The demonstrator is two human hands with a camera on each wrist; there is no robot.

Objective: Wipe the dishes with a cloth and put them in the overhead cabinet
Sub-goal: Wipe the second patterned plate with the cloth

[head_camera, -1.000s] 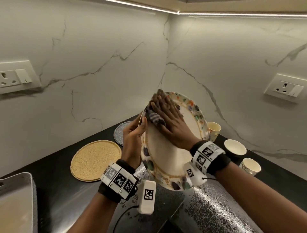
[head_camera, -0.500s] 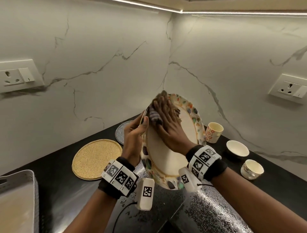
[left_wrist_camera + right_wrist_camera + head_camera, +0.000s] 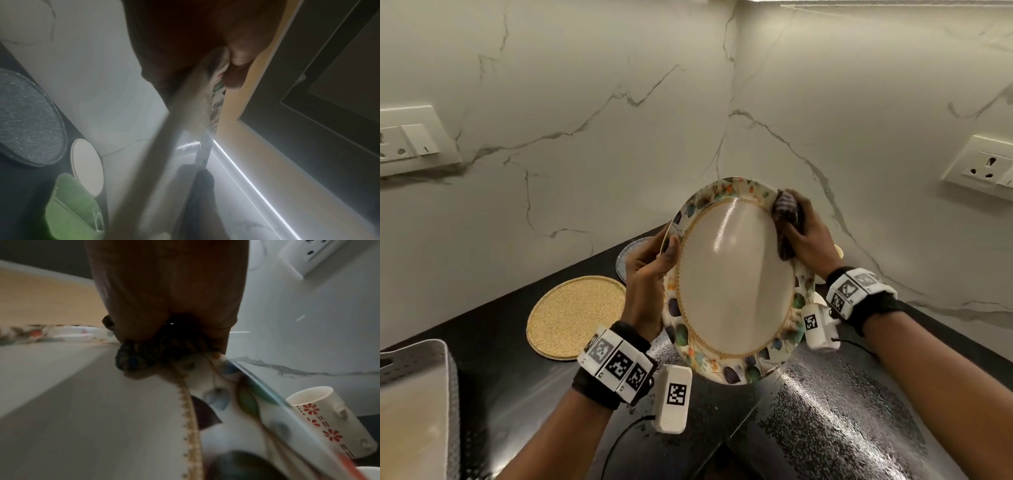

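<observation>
A large oval plate (image 3: 732, 284) with a leaf-patterned rim is held tilted above the black counter, its face toward me. My left hand (image 3: 654, 263) grips its left rim, thumb on the front. My right hand (image 3: 803, 236) holds a dark striped cloth (image 3: 786, 212) bunched against the plate's upper right rim. In the right wrist view the cloth (image 3: 156, 353) sits under the fingers on the plate's patterned rim (image 3: 218, 386). In the left wrist view the plate's edge (image 3: 185, 113) runs across the frame, blurred.
On the counter (image 3: 500, 349) lie a round woven mat (image 3: 575, 315) and a grey glass plate (image 3: 630, 253) by the wall. A white perforated tray (image 3: 417, 359) stands front left. A flower-printed cup (image 3: 329, 420) stands right of the plate. Wall sockets (image 3: 986, 168) flank the corner.
My right hand with the cloth has slid from the plate's upper left across to its upper right rim. The plate has turned to face me more fully.
</observation>
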